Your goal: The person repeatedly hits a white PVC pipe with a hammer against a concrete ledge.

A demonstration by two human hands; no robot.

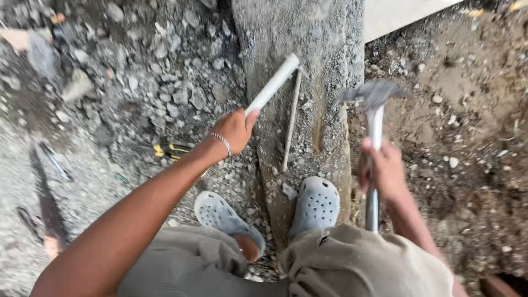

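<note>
Left hand [235, 131] reaches forward, grip clamped on a pale chisel [273, 84] angled against the concrete slab [300, 33]. Right hand [385, 170], blurred, grips a raised hammer [374, 110].

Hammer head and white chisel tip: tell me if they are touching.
Apart. The head view shows the blurred hammer head, held by the right hand, well to the side of the white chisel in the left hand, with bare concrete between them.
</note>
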